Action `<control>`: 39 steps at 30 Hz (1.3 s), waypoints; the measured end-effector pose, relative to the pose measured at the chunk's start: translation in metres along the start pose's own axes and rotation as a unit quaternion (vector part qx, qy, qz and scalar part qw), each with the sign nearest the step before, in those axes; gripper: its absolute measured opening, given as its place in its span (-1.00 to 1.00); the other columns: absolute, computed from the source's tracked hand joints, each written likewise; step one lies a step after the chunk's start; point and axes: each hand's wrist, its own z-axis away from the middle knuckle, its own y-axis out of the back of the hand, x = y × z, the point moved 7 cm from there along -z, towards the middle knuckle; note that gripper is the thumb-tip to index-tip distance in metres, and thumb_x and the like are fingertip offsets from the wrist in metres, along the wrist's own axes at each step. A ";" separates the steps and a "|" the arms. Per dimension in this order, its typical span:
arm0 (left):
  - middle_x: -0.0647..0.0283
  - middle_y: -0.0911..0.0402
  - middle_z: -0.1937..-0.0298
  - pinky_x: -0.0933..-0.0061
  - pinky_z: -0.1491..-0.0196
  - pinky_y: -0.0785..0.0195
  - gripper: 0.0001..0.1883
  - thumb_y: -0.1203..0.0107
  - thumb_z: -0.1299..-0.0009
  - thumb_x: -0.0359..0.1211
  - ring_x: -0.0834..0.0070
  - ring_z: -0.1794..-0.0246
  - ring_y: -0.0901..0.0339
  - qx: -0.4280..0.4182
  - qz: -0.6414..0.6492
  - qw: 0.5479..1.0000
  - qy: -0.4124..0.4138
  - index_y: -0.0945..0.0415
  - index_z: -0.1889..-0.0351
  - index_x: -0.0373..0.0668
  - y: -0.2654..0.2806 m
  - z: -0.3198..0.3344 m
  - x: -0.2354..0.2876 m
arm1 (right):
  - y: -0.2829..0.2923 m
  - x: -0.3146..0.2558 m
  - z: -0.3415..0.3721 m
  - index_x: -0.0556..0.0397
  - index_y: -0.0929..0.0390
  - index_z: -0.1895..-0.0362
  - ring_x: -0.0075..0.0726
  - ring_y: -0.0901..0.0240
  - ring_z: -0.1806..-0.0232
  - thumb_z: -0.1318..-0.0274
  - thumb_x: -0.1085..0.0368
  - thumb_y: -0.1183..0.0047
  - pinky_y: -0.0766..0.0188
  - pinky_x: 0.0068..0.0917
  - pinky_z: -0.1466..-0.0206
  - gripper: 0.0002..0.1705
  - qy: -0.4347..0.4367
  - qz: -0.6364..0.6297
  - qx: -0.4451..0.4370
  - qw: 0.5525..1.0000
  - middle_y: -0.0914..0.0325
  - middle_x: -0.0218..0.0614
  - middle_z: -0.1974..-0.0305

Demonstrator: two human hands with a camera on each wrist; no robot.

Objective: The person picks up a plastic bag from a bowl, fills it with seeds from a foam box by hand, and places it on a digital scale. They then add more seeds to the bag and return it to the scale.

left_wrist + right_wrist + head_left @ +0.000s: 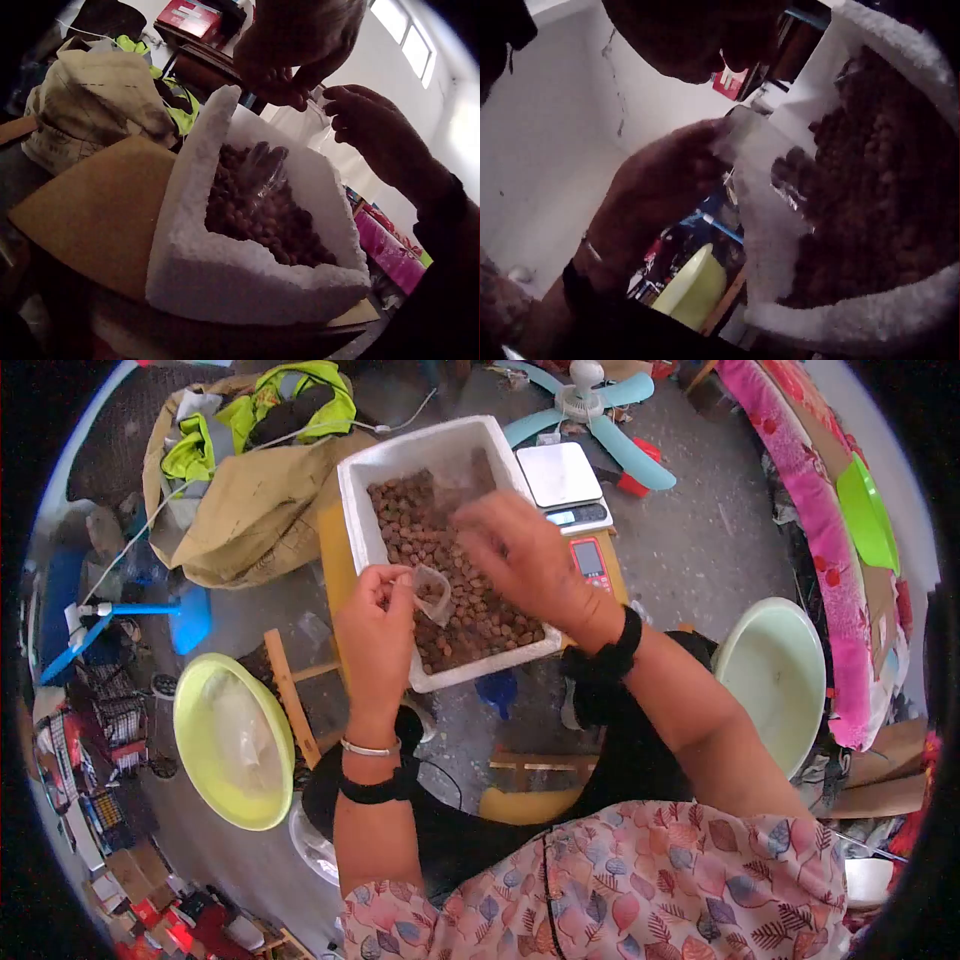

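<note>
My left hand pinches the rim of a small clear plastic bag between thumb and fingers. The bag hangs over a white foam box filled with brown, round, nut-like pieces. In the left wrist view, the lower part of the bag overlaps the pieces. My right hand is raised over the right side of the box, blurred, its fingers loosely bent. From the left wrist, the right hand shows close to the left fingers, with nothing visible in its grasp.
The box stands on a wooden board, with a white scale and a red calculator-like device to its right. A yellow basin is at left, a pale green basin at right. Behind are a brown sack and a fan.
</note>
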 end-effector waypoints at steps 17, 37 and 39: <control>0.38 -0.57 0.44 0.66 0.52 -0.28 -0.81 -0.14 -0.52 -0.30 0.75 0.58 -0.38 0.031 0.101 0.994 0.020 -0.60 0.10 -0.24 0.028 -0.005 -0.003 | -0.075 0.056 0.048 0.12 -0.48 0.24 0.25 -0.43 0.11 0.01 0.45 0.02 -0.44 0.02 0.08 -0.82 0.014 0.157 -0.185 0.970 -0.44 0.06 0.18; 0.36 -0.62 0.43 0.62 0.43 -0.31 -0.85 -0.13 -0.50 -0.37 0.73 0.51 -0.45 0.008 0.008 1.000 -0.021 -0.62 0.12 -0.26 0.009 -0.002 0.004 | -0.025 -0.033 0.004 0.09 -0.52 0.15 0.16 -0.47 0.15 -0.07 0.35 -0.25 -0.47 -0.07 0.06 -0.74 0.074 -0.028 -0.006 0.997 -0.50 -0.08 0.23; 0.36 -0.62 0.43 0.62 0.43 -0.30 -0.85 -0.14 -0.50 -0.36 0.72 0.51 -0.45 0.008 0.006 1.000 -0.023 -0.62 0.12 -0.26 0.006 -0.001 0.003 | -0.033 -0.028 0.006 0.08 -0.53 0.15 0.15 -0.48 0.15 -0.06 0.35 -0.26 -0.47 -0.08 0.07 -0.74 0.086 0.007 -0.027 0.996 -0.51 -0.08 0.24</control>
